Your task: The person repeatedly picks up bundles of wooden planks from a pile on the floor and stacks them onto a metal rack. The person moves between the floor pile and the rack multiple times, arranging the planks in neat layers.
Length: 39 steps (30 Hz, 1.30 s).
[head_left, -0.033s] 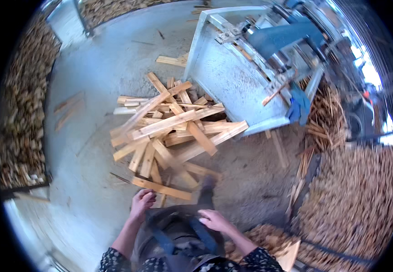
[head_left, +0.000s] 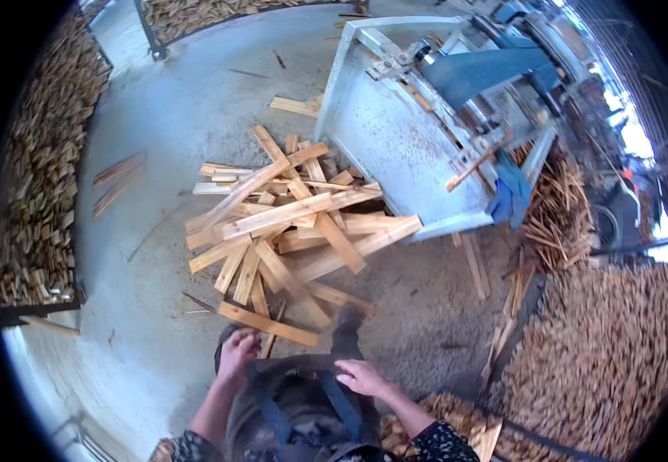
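Note:
A loose heap of sawn wooden boards point(head_left: 272, 219) lies crisscrossed on the floor before me. My left hand point(head_left: 239, 354) hovers by my lap, just short of one short board point(head_left: 268, 323) at the heap's near edge. Its fingers are loosely bent and a little apart, and I see nothing in them. Beside the right apron strap point(head_left: 342, 406), my right hand point(head_left: 359, 376) has its fingers stretched inward over the dark apron point(head_left: 303, 385). It holds nothing that shows. Whether it touches the apron I cannot tell.
A machine with a blue arm point(head_left: 488, 73) and a pale metal tray point(head_left: 396, 123) stands beyond the heap, right. Blue gloves point(head_left: 511, 192) hang at its corner. Stacked wood pieces point(head_left: 596, 346) fill the right; another stack point(head_left: 37, 177) lines the left. Loose slats point(head_left: 118, 181) lie on the floor.
The view has shifted slightly. My left hand's fingers have loosened from a closer curl, and the hand sits slightly lower. My right hand stays by the apron. The heap looks unchanged.

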Motion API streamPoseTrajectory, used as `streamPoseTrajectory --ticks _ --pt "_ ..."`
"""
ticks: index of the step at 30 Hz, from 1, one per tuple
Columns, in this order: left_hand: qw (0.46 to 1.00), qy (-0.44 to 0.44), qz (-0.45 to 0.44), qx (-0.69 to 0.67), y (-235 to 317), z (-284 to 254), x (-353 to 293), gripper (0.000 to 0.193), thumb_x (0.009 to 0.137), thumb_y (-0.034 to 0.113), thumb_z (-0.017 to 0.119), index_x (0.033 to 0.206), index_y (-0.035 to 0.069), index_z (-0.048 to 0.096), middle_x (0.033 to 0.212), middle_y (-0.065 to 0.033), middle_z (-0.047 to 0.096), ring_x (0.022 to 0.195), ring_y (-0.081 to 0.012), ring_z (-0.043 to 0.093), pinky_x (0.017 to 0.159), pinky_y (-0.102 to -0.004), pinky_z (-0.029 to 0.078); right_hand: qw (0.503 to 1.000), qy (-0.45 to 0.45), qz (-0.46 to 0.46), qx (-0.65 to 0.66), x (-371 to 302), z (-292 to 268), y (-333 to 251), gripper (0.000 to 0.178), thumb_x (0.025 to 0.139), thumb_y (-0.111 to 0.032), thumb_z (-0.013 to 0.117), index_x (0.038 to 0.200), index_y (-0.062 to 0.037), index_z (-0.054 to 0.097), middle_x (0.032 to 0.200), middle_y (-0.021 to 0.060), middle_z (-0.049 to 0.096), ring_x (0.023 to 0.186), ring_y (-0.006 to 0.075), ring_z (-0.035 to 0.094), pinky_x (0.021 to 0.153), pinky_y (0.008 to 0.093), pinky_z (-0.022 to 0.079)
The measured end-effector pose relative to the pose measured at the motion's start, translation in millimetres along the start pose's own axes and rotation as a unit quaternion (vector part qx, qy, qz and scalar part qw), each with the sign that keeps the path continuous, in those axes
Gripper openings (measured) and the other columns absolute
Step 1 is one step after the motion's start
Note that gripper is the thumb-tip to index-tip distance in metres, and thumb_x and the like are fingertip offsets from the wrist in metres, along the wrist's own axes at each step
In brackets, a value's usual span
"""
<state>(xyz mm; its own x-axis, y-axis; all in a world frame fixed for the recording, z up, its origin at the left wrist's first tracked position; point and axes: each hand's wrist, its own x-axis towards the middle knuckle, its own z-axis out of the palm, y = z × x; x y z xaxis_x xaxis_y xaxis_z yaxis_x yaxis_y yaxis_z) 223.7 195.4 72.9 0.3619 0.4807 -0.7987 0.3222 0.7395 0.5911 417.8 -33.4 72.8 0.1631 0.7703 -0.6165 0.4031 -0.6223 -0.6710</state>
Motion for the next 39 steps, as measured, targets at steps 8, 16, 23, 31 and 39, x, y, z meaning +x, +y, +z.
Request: streamPoseTrajectory --ticks 8,16,23,31,39 --pt "0.976 -0.016 -0.126 -0.174 -91 166 -46 0.021 0.083 0.016 0.055 0.102 0.007 0.054 0.085 -0.0021 0.059 0.071 -0.009 0.055 0.063 -0.021 0.044 0.998 -0.016 0.061 0.008 14 -172 96 0.039 0.08 -0.019 0.056 0.115 -0.0037 0.05 0.104 0.0175 0.059 0.092 0.0258 0.059 0.081 0.0344 0.046" --pt "0.965 0.028 -0.017 -0.261 -124 228 14 0.02 0.086 0.016 0.052 0.103 0.004 0.053 0.088 -0.0025 0.06 0.073 -0.0078 0.054 0.063 -0.0205 0.045 0.966 -0.136 -0.003 -0.219 51 -225 149 0.044 0.08 -0.023 0.055 0.119 -0.0041 0.047 0.11 0.0179 0.057 0.098 0.0245 0.057 0.085 0.0343 0.045" --pt "0.946 0.082 -0.034 -0.312 -167 258 125 0.034 0.081 0.021 0.057 0.107 0.0 0.053 0.083 -0.0014 0.055 0.07 -0.0084 0.048 0.061 -0.0235 0.039 0.951 -0.061 0.003 -0.304 246 -281 203 0.049 0.077 -0.031 0.055 0.114 0.0007 0.05 0.11 0.0199 0.055 0.101 0.0309 0.054 0.088 0.0355 0.041" --pt "0.89 0.043 -0.093 -0.444 -245 328 360 0.08 0.075 0.044 0.063 0.129 -0.002 0.027 0.118 -0.015 0.046 0.094 -0.0174 0.049 0.076 -0.0289 0.042 0.929 -0.162 0.068 -0.326 495 -293 291 0.058 0.088 -0.045 0.037 0.128 -0.0033 0.038 0.134 0.0131 0.036 0.125 0.0238 0.032 0.103 0.0322 0.023" --pt "0.878 -0.053 0.023 -0.475 -268 352 423 0.087 0.066 0.041 0.07 0.127 -0.005 0.029 0.12 -0.0185 0.045 0.113 -0.0253 0.043 0.094 -0.0349 0.037 0.936 -0.26 0.234 -0.048 561 -257 354 0.068 0.085 -0.058 0.035 0.13 -0.0079 0.038 0.129 0.0103 0.043 0.112 0.0196 0.046 0.095 0.0308 0.035"
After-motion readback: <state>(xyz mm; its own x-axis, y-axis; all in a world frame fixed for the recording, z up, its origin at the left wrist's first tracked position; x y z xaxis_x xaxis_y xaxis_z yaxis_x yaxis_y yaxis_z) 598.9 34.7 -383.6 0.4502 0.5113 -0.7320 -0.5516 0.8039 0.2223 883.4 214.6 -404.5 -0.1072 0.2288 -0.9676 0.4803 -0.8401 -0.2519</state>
